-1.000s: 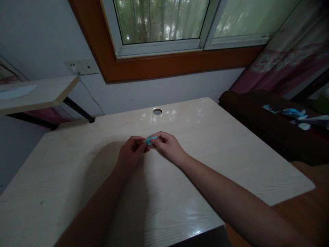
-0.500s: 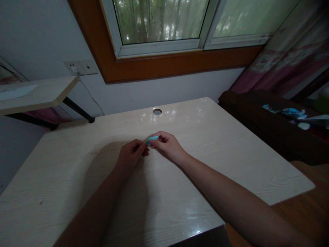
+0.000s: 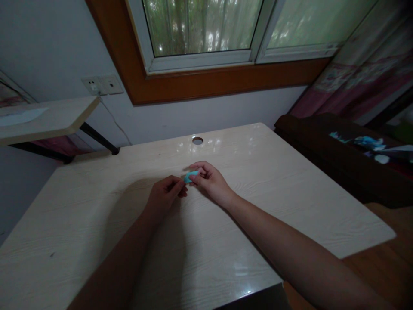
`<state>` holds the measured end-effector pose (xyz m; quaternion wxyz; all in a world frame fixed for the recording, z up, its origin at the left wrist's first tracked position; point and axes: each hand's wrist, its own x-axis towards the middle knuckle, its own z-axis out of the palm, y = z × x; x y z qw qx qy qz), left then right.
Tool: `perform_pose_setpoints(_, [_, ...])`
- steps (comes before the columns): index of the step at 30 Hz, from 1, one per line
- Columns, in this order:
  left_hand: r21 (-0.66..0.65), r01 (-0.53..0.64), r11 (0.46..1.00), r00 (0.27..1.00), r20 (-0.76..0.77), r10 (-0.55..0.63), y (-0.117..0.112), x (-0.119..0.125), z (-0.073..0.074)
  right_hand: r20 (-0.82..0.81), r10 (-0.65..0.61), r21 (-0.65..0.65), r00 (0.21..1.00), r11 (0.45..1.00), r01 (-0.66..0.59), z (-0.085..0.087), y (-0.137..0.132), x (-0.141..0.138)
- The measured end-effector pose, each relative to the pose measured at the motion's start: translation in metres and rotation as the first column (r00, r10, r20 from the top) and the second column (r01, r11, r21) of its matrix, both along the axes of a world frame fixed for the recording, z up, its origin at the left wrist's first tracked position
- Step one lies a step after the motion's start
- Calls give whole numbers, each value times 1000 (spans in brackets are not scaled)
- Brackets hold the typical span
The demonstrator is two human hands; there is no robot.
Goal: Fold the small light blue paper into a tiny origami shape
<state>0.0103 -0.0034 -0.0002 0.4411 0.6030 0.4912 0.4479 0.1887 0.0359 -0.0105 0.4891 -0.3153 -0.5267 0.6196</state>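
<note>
Between my two hands, over the middle of the desk, is a small folded piece of light-blue paper (image 3: 191, 175). My left hand (image 3: 166, 192) pinches its left end between thumb and fingertips. On the other side, my right hand (image 3: 209, 178) grips the right part, with the thumb lying across the front and some fingers stretched out behind. Both hands stay close to the pale wood-grain desk (image 3: 258, 181). Fingers cover parts of the paper, so its full shape is hidden.
A round cable hole (image 3: 197, 141) lies near the desk's back edge. At the left stands a raised shelf (image 3: 64, 116) on black legs, below a wall socket (image 3: 102, 85) with a plugged-in cable. Dark brown furniture (image 3: 322, 142) holding blue and white items is beyond the right edge.
My right fingers have lifted and straightened slightly behind the paper, and more of its blue face shows. My left hand has hardly moved.
</note>
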Motion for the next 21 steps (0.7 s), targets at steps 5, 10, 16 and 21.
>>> perform_pose_setpoints(5, [-30, 36, 999, 999, 32, -35, 2, -1, -2, 18, 4, 57, 1000, 998, -5, -1, 0, 0])
perform_pose_setpoints(10, [-31, 46, 998, 999, 3, -46, 1, -1, -2, 55, 19, 79, 998, 997, -23, -2, -1, -1])
perform_pose_setpoints(16, [-28, 62, 998, 998, -26, -63, 1, -1, -3, 46, -11, 109, 999, 994, 6, -3, 0, 0])
perform_pose_setpoints(21, [-40, 51, 998, 999, -2, -51, 2, 0, -4, 33, -35, 84, 999, 996, 33, -3, 2, -1])
